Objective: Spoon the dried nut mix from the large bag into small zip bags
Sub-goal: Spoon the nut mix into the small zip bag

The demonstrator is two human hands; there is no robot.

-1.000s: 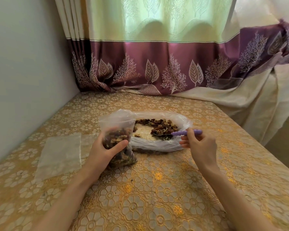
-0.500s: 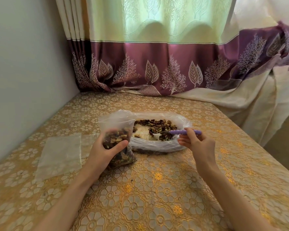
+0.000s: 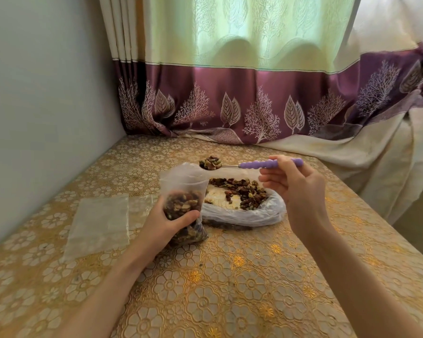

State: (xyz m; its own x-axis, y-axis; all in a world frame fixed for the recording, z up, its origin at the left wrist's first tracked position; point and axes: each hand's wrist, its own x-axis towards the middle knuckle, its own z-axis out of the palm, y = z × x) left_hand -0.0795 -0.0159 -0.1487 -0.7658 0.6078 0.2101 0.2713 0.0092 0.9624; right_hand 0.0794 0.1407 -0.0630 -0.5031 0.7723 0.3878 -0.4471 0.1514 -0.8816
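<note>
Since the earlier frame the spoon [image 3: 252, 164] has risen out of the large bag [image 3: 244, 211] and now sits loaded just above the open mouth of the small zip bag [image 3: 185, 206], its bowl heaped with nut mix [image 3: 211, 162].

One spoon is in view: a metal bowl and neck with a lilac, beaded handle, held about level. The right hand [image 3: 296, 191] pinches that handle, thumb and forefinger clamped on it, while the remaining fingers [image 3: 270, 180] curl loosely beneath it, toward the large bag.

One small zip bag is being filled. It is clear plastic, stands upright on the worktop [image 3: 230, 276], and is packed roughly two-thirds up with brown, tan and greenish pieces. The left hand [image 3: 166, 223] grips it, fingers wrapped round its far side and the thumb pressed across its near face.

One large bag lies just right of those fingers, touching the small bag, its clear rim rolled down. The mix inside has thinned to a dark band along the back and right, with pale bare plastic showing in the middle.

Left of the left hand lie flat empty zip bags [image 3: 100, 223], at least two overlapping; the exact count is hard to tell.

A patterned curtain [image 3: 230, 93] hangs beyond the fingertips.
</note>
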